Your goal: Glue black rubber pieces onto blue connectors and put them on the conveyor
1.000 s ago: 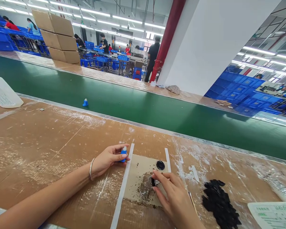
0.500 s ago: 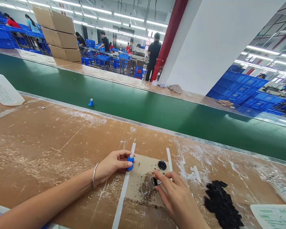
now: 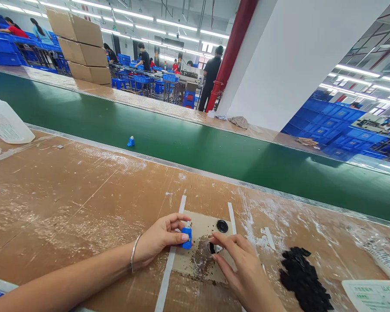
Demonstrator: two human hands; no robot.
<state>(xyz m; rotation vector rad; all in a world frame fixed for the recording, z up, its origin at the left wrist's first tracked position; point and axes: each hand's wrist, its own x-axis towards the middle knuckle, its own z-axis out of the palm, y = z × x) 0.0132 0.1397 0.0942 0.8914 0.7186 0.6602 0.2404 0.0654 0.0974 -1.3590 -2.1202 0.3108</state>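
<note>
My left hand [image 3: 169,236] pinches a small blue bottle-shaped part [image 3: 186,238] with a pale tip pointing up, just left of a small clear jar [image 3: 204,251]. My right hand [image 3: 235,264] has its thumb and forefinger closed around the right side of this jar, where something dark [image 3: 211,248] shows between the fingertips. The jar sits on a beige board [image 3: 182,262] spotted with brown stains and wet marks. Behind the right fingers, a round black lid [image 3: 222,225] lies on the board.
White tape strips [image 3: 165,281] flank the board. A pile of black pieces [image 3: 305,277] lies to the right, near a labelled white container [image 3: 373,294]. Beyond the table runs a green conveyor belt [image 3: 182,143] carrying another blue part [image 3: 131,141]. A translucent jug [image 3: 8,121] stands at left.
My left hand has brought the blue part right and slightly down, closer to the jar. My right hand stays nearly in place. The blue part on the belt has shifted slightly right.
</note>
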